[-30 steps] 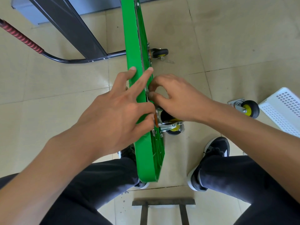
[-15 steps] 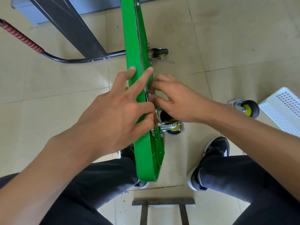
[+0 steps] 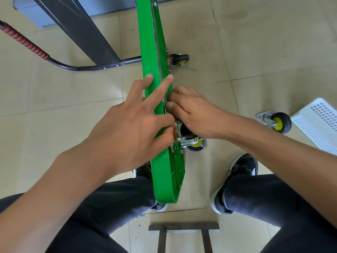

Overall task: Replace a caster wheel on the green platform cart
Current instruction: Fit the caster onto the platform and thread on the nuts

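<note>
The green platform cart (image 3: 151, 42) stands on its edge between my knees. My left hand (image 3: 131, 128) lies over its top edge, two fingers stretched along the deck and the lower fingers curled round the rim. My right hand (image 3: 193, 112) is on the underside, with thumb and fingertips pinched on a small fastener at the caster plate; the fastener itself is hidden. Below that hand sits a caster (image 3: 193, 141) with a black and yellow wheel, mounted on the cart. A second mounted caster (image 3: 179, 60) is farther up. A loose caster (image 3: 275, 122) lies on the floor at the right.
A white perforated basket (image 3: 317, 123) sits at the right edge beside the loose caster. The cart's black handle with a red grip (image 3: 27, 44) lies on the floor at left, next to a dark metal post (image 3: 78, 30). A metal stool frame (image 3: 184, 232) is between my feet.
My right hand's fingers have shifted slightly at the caster plate, closing tighter on the fastener. My left hand and the cart have stayed put.
</note>
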Motion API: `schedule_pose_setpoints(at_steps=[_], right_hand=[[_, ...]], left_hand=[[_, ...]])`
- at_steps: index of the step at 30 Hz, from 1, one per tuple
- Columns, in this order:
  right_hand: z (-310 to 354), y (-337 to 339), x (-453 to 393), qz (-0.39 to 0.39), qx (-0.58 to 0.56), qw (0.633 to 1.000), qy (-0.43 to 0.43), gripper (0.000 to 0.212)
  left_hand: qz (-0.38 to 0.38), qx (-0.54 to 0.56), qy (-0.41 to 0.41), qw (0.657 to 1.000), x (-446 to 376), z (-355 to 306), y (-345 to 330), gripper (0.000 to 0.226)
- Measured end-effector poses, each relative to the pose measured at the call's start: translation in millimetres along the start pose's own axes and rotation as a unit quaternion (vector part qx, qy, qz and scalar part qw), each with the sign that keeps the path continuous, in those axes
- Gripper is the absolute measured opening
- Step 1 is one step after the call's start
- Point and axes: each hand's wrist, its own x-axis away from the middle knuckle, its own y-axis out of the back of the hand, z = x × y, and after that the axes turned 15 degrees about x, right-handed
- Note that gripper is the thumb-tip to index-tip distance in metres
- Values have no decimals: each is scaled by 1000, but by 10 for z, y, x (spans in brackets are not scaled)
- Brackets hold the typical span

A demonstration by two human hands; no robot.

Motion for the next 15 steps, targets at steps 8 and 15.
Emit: schedule_pose_setpoints(at_steps=[8,15], right_hand=[[-5,73,-21,-37,-5,999,-15,23],[-64,129,35,-95,132,982,94,23]], left_hand=[[0,-3,-7,1000,7,12,6,43],[-3,1,-10,1000,11,14,9,43]])
